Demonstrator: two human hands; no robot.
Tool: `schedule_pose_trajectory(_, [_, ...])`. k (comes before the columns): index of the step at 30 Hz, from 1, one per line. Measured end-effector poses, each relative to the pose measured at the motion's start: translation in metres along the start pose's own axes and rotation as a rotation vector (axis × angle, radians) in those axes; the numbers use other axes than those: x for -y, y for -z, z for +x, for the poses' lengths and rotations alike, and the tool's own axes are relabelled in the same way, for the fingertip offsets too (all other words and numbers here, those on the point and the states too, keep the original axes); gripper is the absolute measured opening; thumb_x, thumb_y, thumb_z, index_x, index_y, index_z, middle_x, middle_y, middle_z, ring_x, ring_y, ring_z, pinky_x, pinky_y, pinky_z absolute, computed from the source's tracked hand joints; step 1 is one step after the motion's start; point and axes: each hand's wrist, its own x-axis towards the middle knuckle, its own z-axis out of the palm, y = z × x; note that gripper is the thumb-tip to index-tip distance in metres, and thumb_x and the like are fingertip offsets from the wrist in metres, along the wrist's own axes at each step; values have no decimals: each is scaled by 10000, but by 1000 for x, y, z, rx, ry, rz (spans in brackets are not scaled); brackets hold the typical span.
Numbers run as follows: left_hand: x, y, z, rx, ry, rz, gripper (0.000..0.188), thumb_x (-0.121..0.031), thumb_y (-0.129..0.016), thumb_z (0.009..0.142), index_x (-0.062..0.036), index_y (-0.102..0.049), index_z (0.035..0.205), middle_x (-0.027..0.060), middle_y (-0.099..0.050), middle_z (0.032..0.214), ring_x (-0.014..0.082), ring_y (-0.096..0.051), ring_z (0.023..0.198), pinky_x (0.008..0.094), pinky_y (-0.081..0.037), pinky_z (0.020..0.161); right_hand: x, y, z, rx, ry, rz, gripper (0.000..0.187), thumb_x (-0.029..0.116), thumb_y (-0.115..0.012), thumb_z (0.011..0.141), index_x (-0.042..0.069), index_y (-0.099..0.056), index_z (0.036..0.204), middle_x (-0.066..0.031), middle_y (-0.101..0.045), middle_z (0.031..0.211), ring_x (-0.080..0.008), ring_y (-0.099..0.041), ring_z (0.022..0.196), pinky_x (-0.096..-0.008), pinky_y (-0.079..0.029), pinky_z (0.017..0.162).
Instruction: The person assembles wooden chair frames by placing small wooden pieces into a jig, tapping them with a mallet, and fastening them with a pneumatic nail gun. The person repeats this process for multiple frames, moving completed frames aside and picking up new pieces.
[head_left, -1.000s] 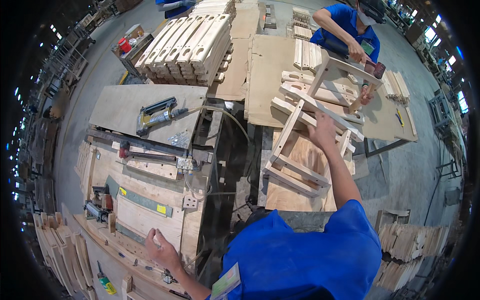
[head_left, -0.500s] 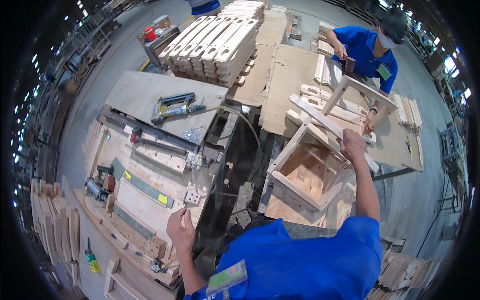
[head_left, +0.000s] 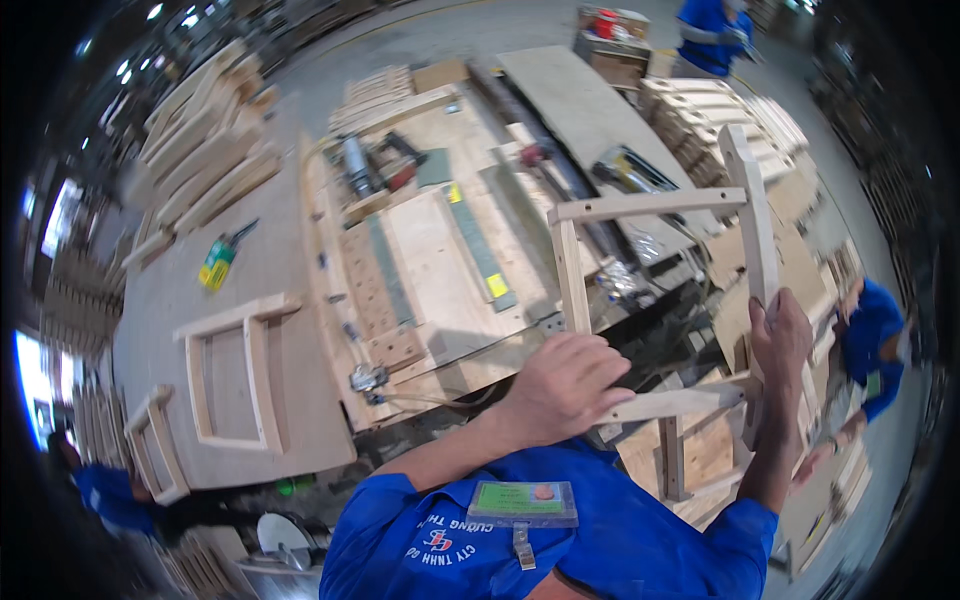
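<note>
Both my hands hold up a pale wooden frame (head_left: 650, 204), a four-sided piece with one longer leg on its right side. My left hand (head_left: 568, 388) is closed around its near left corner. My right hand (head_left: 781, 335) wraps round the long leg, whose upper end rises well past the top rail. The frame hangs tilted over the gap between the workbench with a wooden jig board (head_left: 430, 250) and the stand on my right. Below it, a plywood surface (head_left: 705, 450) with other wooden bars shows, partly hidden by the frame and my right arm.
A nail gun (head_left: 638, 170) lies on the far board, and power tools (head_left: 375, 160) sit on the jig. At left, a table bears a small wooden frame (head_left: 245, 370), a yellow-green screwdriver-like tool (head_left: 218, 260) and stacked parts (head_left: 210, 150). A co-worker (head_left: 872, 345) stands at right.
My view has swung left toward the jig bench. The wooden frame has been lifted off the right-hand stand and brought leftward. My left hand, free before, has closed on it.
</note>
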Motion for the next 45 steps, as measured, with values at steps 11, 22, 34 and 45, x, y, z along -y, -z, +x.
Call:
schedule_pose_trajectory(11, [159, 36, -90, 239, 475, 561, 329, -259, -741, 906, -47, -618, 1124, 101, -666, 960, 302, -679, 946, 461, -514, 826, 276, -189, 106, 299, 270, 147, 483, 442, -701, 900, -11, -694, 1068, -296, -747, 1019, -473, -732, 987, -560, -572, 888])
schedule_pose_trajectory(22, [240, 59, -142, 241, 749, 684, 180, -211, -706, 935, -83, -642, 1045, 113, -681, 912, 318, -687, 895, 468, -521, 792, 383, -294, 94, 434, 318, 267, 471, 414, -710, 908, -19, -670, 1088, -286, -748, 1019, -466, -736, 972, -555, -579, 876])
schedule_pose_trajectory(34, [239, 46, -145, 90, 817, 607, 196, -229, -709, 926, -70, -661, 1031, 111, -676, 883, 322, -684, 880, 464, -522, 827, 363, -346, 89, 449, 427, 340, 474, 411, -719, 941, -43, -625, 1040, -270, -728, 939, -464, -734, 866, -554, -587, 800])
schedule_pose_trajectory(45, [224, 52, -147, 123, 934, 608, 250, -221, -724, 930, -65, -682, 1121, 132, -718, 1058, 332, -679, 1068, 452, -529, 950, 356, -263, -15, 603, 1106, 420, 561, 308, -776, 883, -10, -599, 1309, -191, -640, 1218, -374, -591, 1185, -487, -449, 1035])
